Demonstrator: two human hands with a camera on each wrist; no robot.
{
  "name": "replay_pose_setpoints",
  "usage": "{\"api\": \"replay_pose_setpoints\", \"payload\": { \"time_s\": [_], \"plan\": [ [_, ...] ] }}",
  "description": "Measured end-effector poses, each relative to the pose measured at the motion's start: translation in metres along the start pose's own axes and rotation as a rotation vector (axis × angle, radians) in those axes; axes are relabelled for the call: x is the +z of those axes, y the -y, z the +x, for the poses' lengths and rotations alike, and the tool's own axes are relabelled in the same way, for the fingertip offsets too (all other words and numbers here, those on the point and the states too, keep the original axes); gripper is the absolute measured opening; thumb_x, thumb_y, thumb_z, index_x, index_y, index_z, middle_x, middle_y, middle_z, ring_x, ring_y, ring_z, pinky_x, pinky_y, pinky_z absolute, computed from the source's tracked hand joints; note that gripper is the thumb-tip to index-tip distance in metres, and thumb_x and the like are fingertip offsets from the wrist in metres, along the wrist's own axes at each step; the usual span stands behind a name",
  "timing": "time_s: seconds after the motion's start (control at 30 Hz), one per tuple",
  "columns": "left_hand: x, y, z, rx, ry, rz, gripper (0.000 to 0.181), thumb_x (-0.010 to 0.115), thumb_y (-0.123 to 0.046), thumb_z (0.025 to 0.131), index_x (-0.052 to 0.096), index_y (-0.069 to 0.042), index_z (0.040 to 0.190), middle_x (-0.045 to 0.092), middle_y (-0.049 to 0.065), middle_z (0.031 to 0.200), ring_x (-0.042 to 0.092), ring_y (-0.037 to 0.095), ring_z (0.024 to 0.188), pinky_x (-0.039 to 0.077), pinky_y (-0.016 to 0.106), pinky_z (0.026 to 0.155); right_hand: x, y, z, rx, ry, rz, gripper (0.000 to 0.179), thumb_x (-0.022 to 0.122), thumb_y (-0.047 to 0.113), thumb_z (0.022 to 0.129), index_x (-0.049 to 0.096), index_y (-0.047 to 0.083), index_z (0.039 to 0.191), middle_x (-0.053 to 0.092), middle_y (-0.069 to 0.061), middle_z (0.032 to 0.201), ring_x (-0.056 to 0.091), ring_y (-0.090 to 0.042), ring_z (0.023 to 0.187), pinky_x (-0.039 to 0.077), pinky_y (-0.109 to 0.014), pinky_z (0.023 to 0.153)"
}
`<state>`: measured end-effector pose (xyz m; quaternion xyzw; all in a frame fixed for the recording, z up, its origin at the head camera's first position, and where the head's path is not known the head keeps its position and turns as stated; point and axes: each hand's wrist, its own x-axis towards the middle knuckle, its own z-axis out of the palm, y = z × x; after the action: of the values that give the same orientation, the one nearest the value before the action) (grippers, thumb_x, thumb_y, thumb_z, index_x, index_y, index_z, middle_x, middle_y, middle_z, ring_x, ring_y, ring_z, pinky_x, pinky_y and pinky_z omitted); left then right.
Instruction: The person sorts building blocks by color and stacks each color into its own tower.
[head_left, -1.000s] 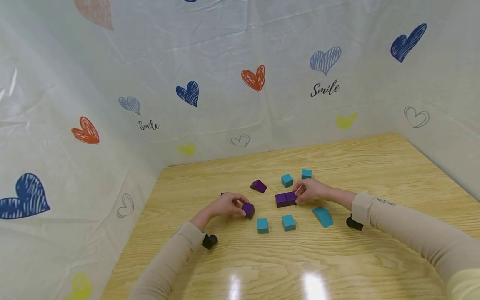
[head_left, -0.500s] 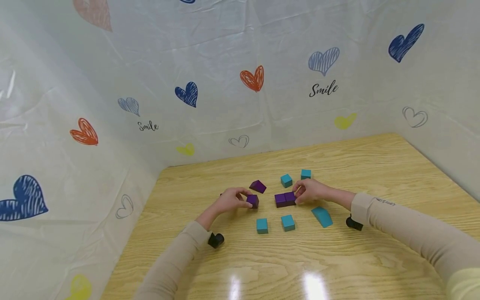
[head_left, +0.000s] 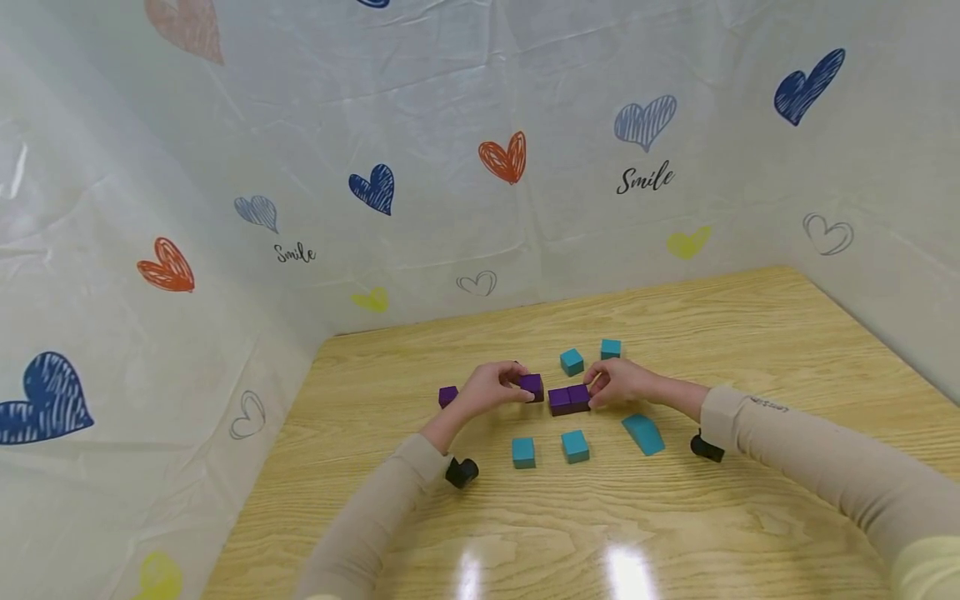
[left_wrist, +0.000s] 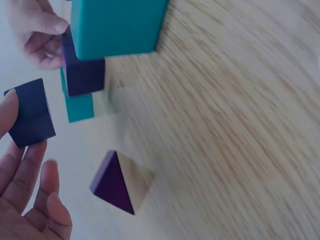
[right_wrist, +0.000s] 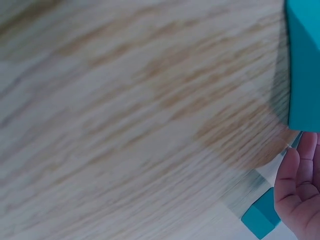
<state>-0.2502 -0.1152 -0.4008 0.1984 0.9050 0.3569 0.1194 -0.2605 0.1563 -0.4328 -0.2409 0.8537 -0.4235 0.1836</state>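
Observation:
My left hand (head_left: 491, 390) pinches a purple cube (head_left: 532, 386) between thumb and fingers, just left of two purple cubes (head_left: 568, 401) that sit side by side. The left wrist view shows this held cube (left_wrist: 31, 112) apart from the pair. My right hand (head_left: 621, 382) holds the right end of the pair with thumb and fingertips. A purple wedge (left_wrist: 112, 185) lies on the table near my left hand; in the head view that hand hides most of it. In the right wrist view the right fingers (right_wrist: 287, 185) show, but their grip is out of sight.
Another purple block (head_left: 447, 396) sits left of my left hand. Two blue cubes (head_left: 523, 452) (head_left: 575, 447) and a curved blue block (head_left: 643, 434) lie nearer me. Two more blue cubes (head_left: 572, 362) (head_left: 611, 348) stand behind, on the wooden table (head_left: 375, 358).
My left hand has carried its purple cube right and away from me, toward the pair, now covering the wedge and uncovering the purple block at left. The right hand stays in place.

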Motion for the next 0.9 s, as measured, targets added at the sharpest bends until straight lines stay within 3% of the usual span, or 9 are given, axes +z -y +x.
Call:
{"api": "replay_pose_setpoints", "payload": {
  "time_s": [0.07, 0.33, 0.63, 0.9],
  "plan": [
    [0.003, -0.005, 0.003, 0.002, -0.001, 0.003, 0.039, 0.073, -0.028, 0.078, 0.063, -0.011, 0.112, 0.063, 0.004, 0.1, 0.054, 0.013, 0.079, 0.045, 0.024, 0.067, -0.001, -0.002, 0.0, -0.018, 0.005, -0.002, 0.04, 0.077, 0.027, 0.073, 0.058, 0.002, 0.098, 0.063, -0.006, 0.083, 0.057, -0.015, 0.075, 0.047, -0.025, 0.066],
    [0.018, -0.019, 0.015, 0.008, -0.019, 0.013, 0.039, 0.075, -0.03, 0.076, 0.065, -0.013, 0.109, 0.064, 0.006, 0.101, 0.05, 0.012, 0.076, 0.042, 0.023, 0.065, 0.003, 0.014, -0.003, 0.085, -0.035, -0.027, 0.036, 0.075, 0.012, 0.074, 0.058, -0.004, 0.101, 0.064, -0.008, 0.085, 0.056, -0.014, 0.077, 0.046, -0.025, 0.068],
    [0.032, -0.037, 0.026, -0.007, -0.042, -0.016, 0.037, 0.075, -0.027, 0.076, 0.066, -0.012, 0.108, 0.065, 0.002, 0.101, 0.054, 0.011, 0.073, 0.045, 0.021, 0.064, 0.002, 0.008, -0.001, 0.068, -0.022, -0.037, 0.038, 0.073, 0.012, 0.077, 0.056, -0.005, 0.106, 0.065, -0.007, 0.087, 0.058, -0.012, 0.078, 0.047, -0.026, 0.07],
    [0.037, -0.045, 0.029, -0.005, -0.046, -0.032, 0.037, 0.077, -0.023, 0.075, 0.066, -0.01, 0.107, 0.066, 0.004, 0.1, 0.055, 0.01, 0.069, 0.046, 0.021, 0.063, 0.0, 0.007, -0.005, 0.096, 0.013, 0.065, 0.044, 0.071, 0.013, 0.08, 0.051, -0.006, 0.115, 0.065, -0.01, 0.095, 0.06, -0.016, 0.085, 0.048, -0.029, 0.076]
  ]
}}
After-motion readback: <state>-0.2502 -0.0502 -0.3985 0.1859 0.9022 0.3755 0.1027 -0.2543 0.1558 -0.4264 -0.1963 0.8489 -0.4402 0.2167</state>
